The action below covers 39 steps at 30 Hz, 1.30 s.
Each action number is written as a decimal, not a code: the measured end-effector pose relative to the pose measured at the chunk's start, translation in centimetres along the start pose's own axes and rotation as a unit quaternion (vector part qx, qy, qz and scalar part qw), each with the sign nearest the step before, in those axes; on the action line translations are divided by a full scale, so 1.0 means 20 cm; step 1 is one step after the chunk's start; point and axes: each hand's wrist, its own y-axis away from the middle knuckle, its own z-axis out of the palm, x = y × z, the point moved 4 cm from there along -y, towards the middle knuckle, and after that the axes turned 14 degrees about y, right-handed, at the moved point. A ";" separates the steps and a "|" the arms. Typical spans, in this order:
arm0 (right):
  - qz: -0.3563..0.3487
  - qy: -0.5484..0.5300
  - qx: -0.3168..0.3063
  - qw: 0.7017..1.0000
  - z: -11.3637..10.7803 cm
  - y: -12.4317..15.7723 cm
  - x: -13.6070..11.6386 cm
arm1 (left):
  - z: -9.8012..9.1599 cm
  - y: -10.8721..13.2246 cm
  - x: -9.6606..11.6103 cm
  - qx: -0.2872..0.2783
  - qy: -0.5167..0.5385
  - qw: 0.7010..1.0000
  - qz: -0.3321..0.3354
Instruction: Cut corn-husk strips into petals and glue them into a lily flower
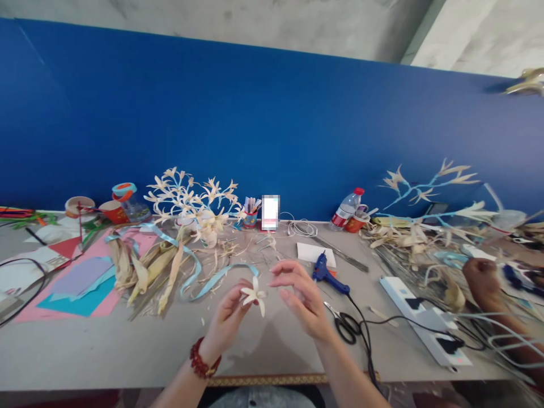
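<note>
A small cream flower (255,294) with narrow pointed petals is pinched in my left hand (232,306), above the near middle of the table. Its stem is hidden by the fingers. Just right of the flower, my right hand (300,294) is raised with its fingers apart and nothing in them. A light blue ribbon (225,271) curls across the table behind my left hand. Beyond my right hand lies a blue glue gun (327,272), and black-handled scissors (346,326) rest nearer to me.
Dried husks (157,266) and coloured paper (80,283) lie left. Finished flower branches (195,198) stand against the blue partition (272,113). On the right are a white power strip (425,323) with cables, a water bottle (347,209) and another person's hand (482,280).
</note>
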 end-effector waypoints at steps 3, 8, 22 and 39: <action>-0.024 0.035 -0.050 0.998 0.00 -0.03 -0.07 | 0.00 0.00 0.01 -0.020 -0.009 1.000 0.019; -0.061 0.082 -0.065 0.993 0.01 -0.07 -0.11 | 0.00 0.01 0.02 -0.049 -0.024 0.998 0.036; -0.093 0.112 -0.192 0.970 -0.02 -0.18 -0.16 | -0.02 0.03 0.04 -0.052 -0.066 0.996 0.035; -0.042 0.121 -0.170 0.977 0.03 -0.23 0.01 | 0.02 0.04 0.13 -0.113 0.002 0.993 -0.027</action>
